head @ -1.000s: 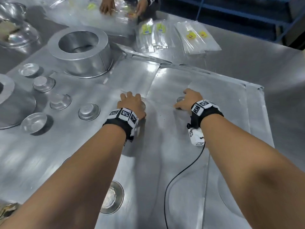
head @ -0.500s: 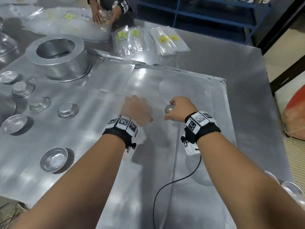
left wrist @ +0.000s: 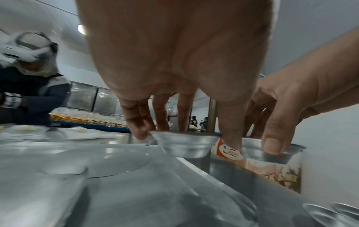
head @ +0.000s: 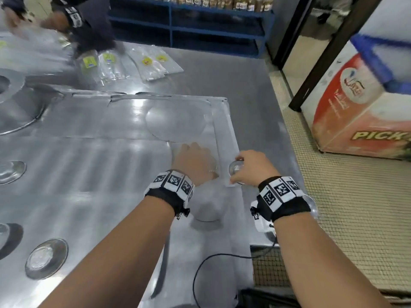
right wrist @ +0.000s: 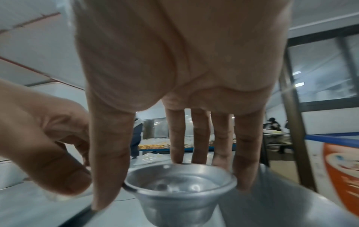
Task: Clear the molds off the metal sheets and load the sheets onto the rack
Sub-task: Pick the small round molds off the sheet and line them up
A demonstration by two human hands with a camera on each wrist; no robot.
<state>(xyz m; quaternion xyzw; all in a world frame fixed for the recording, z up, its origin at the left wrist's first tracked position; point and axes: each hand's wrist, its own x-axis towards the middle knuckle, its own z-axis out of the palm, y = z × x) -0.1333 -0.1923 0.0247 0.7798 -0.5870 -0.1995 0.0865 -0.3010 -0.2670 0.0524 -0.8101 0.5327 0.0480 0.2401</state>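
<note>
Overlapping shiny metal sheets point(head: 111, 174) cover the table. My left hand point(head: 193, 162) is over the right sheet's edge and pinches a small metal cup mold point(left wrist: 184, 145) by its rim, just above the sheet. My right hand point(head: 250, 167) is close beside it, past the sheet's raised edge, with thumb and fingers round a second small mold point(head: 235, 169), seen from above in the right wrist view point(right wrist: 178, 188). More small molds point(head: 46, 261) point(head: 10, 172) lie on the left sheet. A large ring mold point(head: 9, 103) stands at the far left.
Two more molds point(left wrist: 330, 213) lie at the table's near right edge. Plastic bags with yellow labels point(head: 124, 63) lie at the back, where another person point(head: 84, 25) is handling some. A red and white box point(head: 360, 112) stands on the floor to the right. A black cable point(head: 200, 267) trails from my right wrist.
Both hands have moved right, from the middle of the sheets to the right sheet's edge, each carrying its small mold. The head view has swung right with them.
</note>
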